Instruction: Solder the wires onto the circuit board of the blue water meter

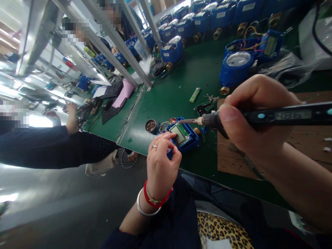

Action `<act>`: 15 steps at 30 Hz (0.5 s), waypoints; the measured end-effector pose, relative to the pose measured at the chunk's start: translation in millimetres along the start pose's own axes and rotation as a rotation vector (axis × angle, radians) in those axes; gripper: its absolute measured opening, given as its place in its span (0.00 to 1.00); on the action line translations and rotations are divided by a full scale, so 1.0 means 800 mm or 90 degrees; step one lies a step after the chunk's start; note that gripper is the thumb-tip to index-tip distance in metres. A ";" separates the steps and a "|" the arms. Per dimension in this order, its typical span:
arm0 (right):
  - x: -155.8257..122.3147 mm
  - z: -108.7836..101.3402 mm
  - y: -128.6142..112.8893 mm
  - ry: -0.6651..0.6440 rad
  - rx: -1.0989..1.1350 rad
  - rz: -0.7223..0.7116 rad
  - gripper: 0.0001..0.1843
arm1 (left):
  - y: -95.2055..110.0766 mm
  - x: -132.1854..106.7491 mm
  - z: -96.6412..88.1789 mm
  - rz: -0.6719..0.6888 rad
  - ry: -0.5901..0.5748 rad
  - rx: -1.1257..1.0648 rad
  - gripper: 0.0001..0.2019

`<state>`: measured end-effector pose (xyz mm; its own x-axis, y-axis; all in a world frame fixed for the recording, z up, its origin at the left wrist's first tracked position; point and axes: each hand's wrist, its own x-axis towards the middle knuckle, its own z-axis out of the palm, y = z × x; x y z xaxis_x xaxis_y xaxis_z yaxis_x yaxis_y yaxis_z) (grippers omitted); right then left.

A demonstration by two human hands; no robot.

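Note:
My right hand [255,119] is closed around a black soldering iron [275,117] with a small display on its handle. Its metal tip [187,121] points left at the upper edge of a small green circuit board with an LCD screen [179,133]. The board sits in a blue meter housing [190,140] on the green bench. Coloured wires [164,126] run from the board's left side. My left hand [162,160], with a ring and wrist bands, pinches the board's near left corner and steadies it.
A small round tin [151,126] stands left of the housing. A green lighter [194,94] lies farther back. Many blue water meters [234,67] line the back of the green mat [171,93]. A wooden board [308,143] lies at right. A person's dark sleeve [46,147] reaches across at left.

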<state>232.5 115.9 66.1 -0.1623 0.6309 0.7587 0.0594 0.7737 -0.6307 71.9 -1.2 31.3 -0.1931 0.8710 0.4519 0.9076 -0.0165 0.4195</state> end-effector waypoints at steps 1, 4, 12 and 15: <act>0.000 0.001 0.000 0.016 0.001 0.006 0.11 | 0.000 0.000 0.000 0.000 -0.001 0.000 0.07; 0.001 0.002 0.000 0.045 0.009 0.007 0.11 | -0.001 0.000 0.000 0.000 -0.002 0.002 0.07; 0.006 0.003 0.007 0.123 -0.023 -0.027 0.12 | -0.001 -0.001 0.000 -0.005 -0.004 0.000 0.07; 0.007 0.004 0.007 0.126 -0.036 -0.003 0.11 | -0.001 -0.001 -0.001 -0.006 -0.006 -0.001 0.07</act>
<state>229.0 123.7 66.1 0.0341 0.6222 0.7821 0.1159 0.7748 -0.6214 71.4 -2.3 31.0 -0.1985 0.8756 0.4404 0.9054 -0.0083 0.4245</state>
